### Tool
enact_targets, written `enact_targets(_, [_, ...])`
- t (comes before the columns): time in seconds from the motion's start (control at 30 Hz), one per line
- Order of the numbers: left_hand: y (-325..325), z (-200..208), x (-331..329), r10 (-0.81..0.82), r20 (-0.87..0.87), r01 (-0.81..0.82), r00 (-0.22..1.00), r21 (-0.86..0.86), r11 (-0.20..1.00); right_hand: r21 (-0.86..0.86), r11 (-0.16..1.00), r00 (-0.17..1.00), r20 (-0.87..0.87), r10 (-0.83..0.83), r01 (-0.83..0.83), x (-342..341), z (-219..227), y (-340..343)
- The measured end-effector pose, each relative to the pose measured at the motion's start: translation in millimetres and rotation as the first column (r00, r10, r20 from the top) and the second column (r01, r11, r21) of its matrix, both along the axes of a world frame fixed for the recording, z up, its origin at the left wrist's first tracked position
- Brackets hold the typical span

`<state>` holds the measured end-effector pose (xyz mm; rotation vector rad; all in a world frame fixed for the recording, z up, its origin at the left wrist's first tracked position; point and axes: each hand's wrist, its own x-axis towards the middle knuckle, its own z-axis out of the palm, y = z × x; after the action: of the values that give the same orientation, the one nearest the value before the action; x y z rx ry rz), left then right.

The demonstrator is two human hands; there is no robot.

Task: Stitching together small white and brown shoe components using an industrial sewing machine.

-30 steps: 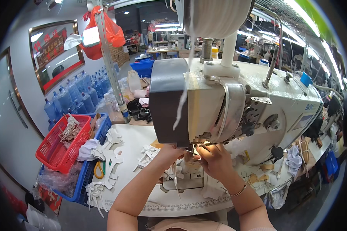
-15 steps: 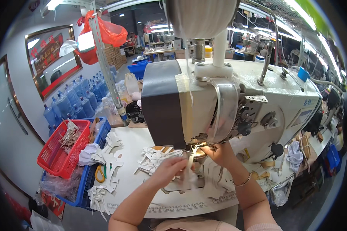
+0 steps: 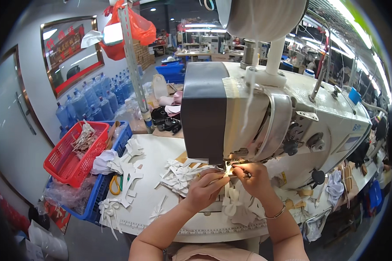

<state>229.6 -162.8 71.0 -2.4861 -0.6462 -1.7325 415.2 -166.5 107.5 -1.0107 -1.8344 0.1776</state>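
Observation:
Both my hands meet under the lit needle of a large white sewing machine [image 3: 248,117]. A small white cut piece [image 3: 228,171] lies between them, partly hidden by fingers. My left hand [image 3: 206,189] is closed, its fingertips pinching the piece's near left side. On the other side my right hand [image 3: 253,179] is bent inward, fingers closed at the same piece close to the needle. More white strappy pieces [image 3: 233,198] hang or lie just below the hands. A heap of white strappy cut pieces [image 3: 176,176] sits left of my left hand.
Left of the white table [image 3: 154,150], a red basket [image 3: 52,163] rests on a blue crate [image 3: 91,206]. Yellow-handled scissors [image 3: 114,185] and white cutouts [image 3: 130,185] lie by the table's left edge. A metal post [image 3: 137,74] rises behind. Cloth scraps [image 3: 333,187] lie at right.
My view has shifted, so the machine appears farther right. My left hand has moved up to the needle beside the right. White pieces now show beneath the hands.

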Motion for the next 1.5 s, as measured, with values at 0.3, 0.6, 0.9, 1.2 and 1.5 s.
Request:
enact_targets(0.3, [6.7, 3.0, 0.8, -0.032, 0.066, 0.039, 0.997, -0.114, 0.993, -0.101, 0.991, 0.992, 0.105, -0.072, 0.083, 3.0, 0.8, 4.7])
enact_targets(0.6, [48.1, 25.4, -7.1, 0.124, 0.129, -0.049, 0.984, -0.475, 0.878, 0.261, 0.961, 0.992, 0.056, -0.111, 0.093, -4.8, -0.6, -23.3])
enact_targets(0.9, [12.5, 22.3, -11.7, 0.0, 0.57, 0.57, 0.822, -0.821, 0.031, 0.192, 0.973, 0.892, 0.405, -0.198, 0.129, 5.4, 22.4, -35.1])
enact_targets(1.2, [16.5, 24.9, -9.3, 0.071, 0.662, 0.661, 0.747, -0.749, 0.029, 0.385, 0.919, 0.86, 0.436, -0.264, 0.086, 6.9, 12.7, -20.3])
enact_targets(1.5, [10.6, 19.9, -2.9, 0.018, 0.548, 0.532, 0.836, -0.819, 0.216, 0.361, 0.926, 0.87, 0.417, -0.264, 0.107, 13.8, 0.1, -2.9])
